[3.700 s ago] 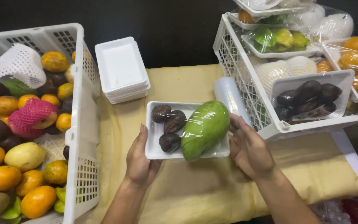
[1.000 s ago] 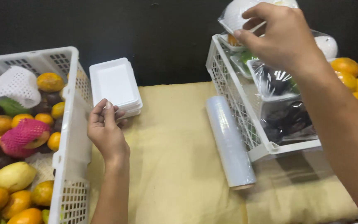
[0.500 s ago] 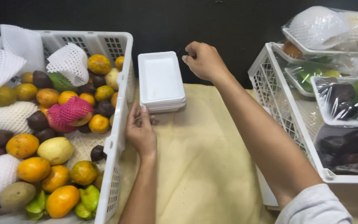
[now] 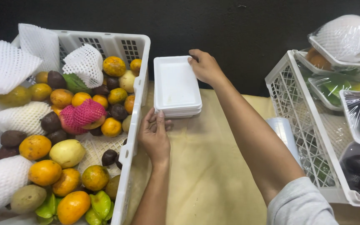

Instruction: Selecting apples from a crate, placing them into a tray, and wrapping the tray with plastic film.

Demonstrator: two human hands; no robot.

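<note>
Black wall stands behind a table draped in a pale yellow cloth [image 4: 196,166]. Near the middle of it, toward twelve o'clock, sits a stack of white foam trays [image 4: 176,86], squared up just beside the left-hand crate. The person's right hand [image 4: 204,66] reaches over to the stack's far right corner, at about one o'clock from the tray centre, with fingers curled and the fingertips touching the rim of the top tray; whether they have truly pinched it I cannot tell. The left hand [image 4: 155,135] lies at six o'clock from the stack, fingers held together and stretched flat, their tips just at the near edge of the bottom trays, the side of the hand against the crate wall.

At nine o'clock, a white plastic crate [image 4: 136,100] is heaped with loose fruit: orange and yellow round ones, dark brown ones, a piece in a pink foam net [image 4: 84,113], and several white foam nets [image 4: 86,64]. At three o'clock a second white crate [image 4: 296,121] holds film-wrapped trays of fruit, and a roll of clear wrap [image 4: 283,129] lies on the cloth beside it, partly hidden by the right forearm.
</note>
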